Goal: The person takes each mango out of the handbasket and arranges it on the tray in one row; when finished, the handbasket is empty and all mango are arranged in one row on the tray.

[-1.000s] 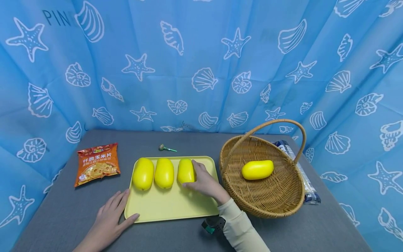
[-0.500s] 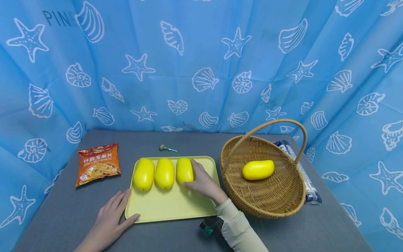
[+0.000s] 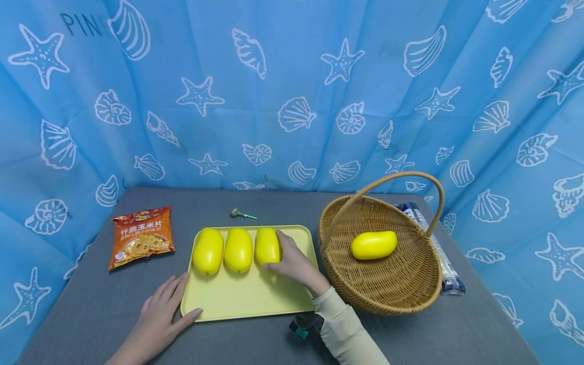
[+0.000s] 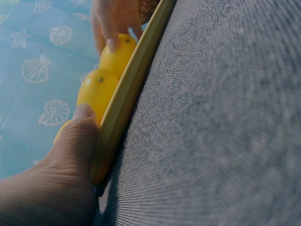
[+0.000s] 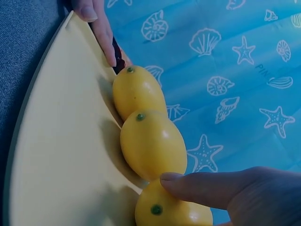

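Three smooth yellow mango-like fruits lie side by side along the back of a pale yellow tray (image 3: 237, 306): a left one (image 3: 207, 251), a middle one (image 3: 238, 250) and a right one (image 3: 266, 246). My right hand (image 3: 296, 261) holds the right fruit, with the thumb at its near end and the fingers round its far right side. That fruit still sits in the tray; the right wrist view shows my thumb (image 5: 202, 186) on it. My left hand (image 3: 159, 309) rests at the tray's front left corner, fingers extended along the left edge and thumb at the front rim.
Right of the tray stands a wicker basket (image 3: 383, 289) with a raised handle, holding another yellow fruit (image 3: 374, 245). A blue and clear package (image 3: 449, 274) lies partly behind it. An orange snack bag (image 3: 142, 237) lies at left; a small green-stemmed lollipop-like item (image 3: 242, 213) lies behind the tray.
The right hand and the fruit it holds have shifted slightly left, closer to the middle fruit, then stayed there. The left hand has not moved.
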`<state>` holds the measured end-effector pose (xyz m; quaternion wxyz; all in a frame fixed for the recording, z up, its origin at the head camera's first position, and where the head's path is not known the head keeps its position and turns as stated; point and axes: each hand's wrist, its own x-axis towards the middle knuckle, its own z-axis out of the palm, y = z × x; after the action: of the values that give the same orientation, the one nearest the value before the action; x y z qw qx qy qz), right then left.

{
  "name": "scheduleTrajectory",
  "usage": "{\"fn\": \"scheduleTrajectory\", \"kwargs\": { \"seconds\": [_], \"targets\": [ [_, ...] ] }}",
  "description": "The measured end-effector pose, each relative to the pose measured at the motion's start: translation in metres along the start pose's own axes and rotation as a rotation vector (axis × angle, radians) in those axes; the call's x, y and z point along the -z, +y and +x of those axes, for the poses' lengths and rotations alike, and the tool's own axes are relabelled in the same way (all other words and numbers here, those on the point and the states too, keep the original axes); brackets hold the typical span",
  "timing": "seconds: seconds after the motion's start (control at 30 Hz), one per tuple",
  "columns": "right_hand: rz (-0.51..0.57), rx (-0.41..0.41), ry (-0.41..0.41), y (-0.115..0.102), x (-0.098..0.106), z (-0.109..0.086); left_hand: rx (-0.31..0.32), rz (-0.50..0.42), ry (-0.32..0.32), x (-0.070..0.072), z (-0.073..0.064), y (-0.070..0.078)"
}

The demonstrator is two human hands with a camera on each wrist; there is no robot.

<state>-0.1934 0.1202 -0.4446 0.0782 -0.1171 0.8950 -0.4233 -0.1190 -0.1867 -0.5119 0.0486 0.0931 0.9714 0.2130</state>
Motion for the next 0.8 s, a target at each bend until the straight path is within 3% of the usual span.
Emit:
{"fn": "scheduleTrajectory", "kwargs": {
  "seconds": [0.5,0.8],
  "targets": [
    [-0.049,-0.01,0.005,0.0,-0.001,-0.002,-0.007,0.003,0.003,0.0,0.0,0.0],
    [-0.093,-0.001,0.039,-0.011,0.007,-0.014,-0.006,-0.006,-0.008,0.0,0.0,0.001]
  ]
}}
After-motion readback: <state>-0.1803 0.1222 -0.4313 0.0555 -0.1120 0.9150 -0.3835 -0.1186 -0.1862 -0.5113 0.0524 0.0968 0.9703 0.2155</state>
